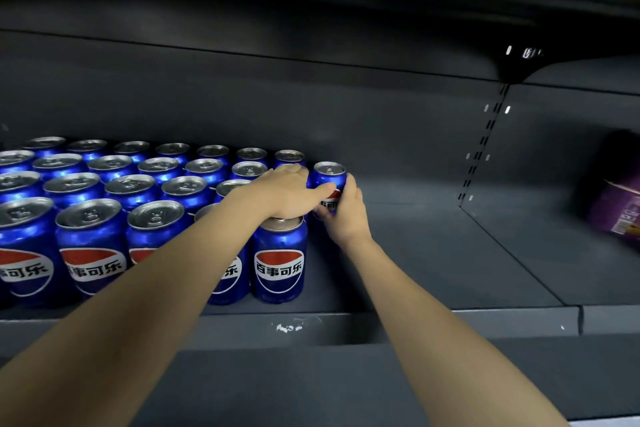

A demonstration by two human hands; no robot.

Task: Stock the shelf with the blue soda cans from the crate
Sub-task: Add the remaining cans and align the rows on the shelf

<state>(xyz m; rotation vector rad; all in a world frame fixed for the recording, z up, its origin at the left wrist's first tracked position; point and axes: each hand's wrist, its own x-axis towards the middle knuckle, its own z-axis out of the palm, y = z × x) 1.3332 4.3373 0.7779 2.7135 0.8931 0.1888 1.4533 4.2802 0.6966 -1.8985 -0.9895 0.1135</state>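
Note:
Several rows of blue soda cans (91,246) stand upright on the dark grey shelf (433,253), filling its left half. One more blue can (329,174) stands at the right end of the block, near the back. My right hand (343,215) grips this can from the right side. My left hand (287,194) reaches over the front-right can (280,260), its palm on the can tops and its fingertips touching the gripped can's left side. The crate is out of view.
To the right of the cans the shelf floor is bare up to a slotted upright (485,139). Beyond it, in the neighbouring bay, lies a purple package (620,208). The shelf's front lip (485,322) runs across below, and another shelf overhangs above.

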